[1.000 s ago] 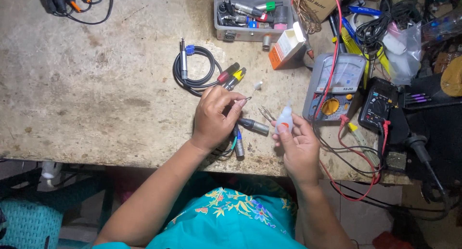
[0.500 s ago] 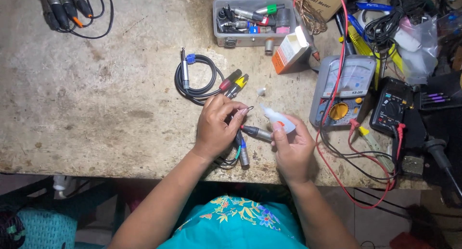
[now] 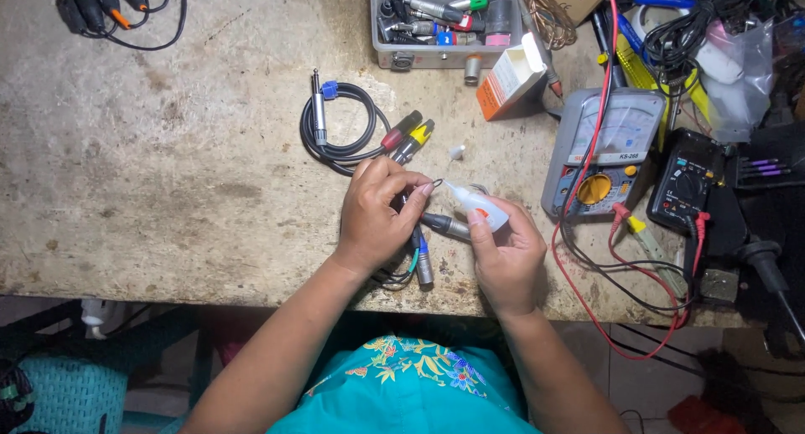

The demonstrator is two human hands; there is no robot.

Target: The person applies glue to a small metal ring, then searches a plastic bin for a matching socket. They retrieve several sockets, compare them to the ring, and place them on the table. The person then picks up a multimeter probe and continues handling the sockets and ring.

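While my left hand (image 3: 379, 212) pinches a small thin bit, maybe a wire end, over the worktop (image 3: 168, 182), my right hand (image 3: 503, 254) has its grip tight on a little white squeeze bottle (image 3: 475, 204). Its tip points at my left fingertips (image 3: 423, 185), and silver cable plugs (image 3: 436, 226) lie just under both hands.

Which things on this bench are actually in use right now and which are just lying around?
In use:
- left hand pinching a small dark part at its fingertips
- right hand holding the small white squeeze bottle, nozzle aimed at that part
- cable connectors under the hands

Lying about:
- coiled black cable
- analog multimeter
- black digital multimeter
- clear connector box
- orange-and-white carton
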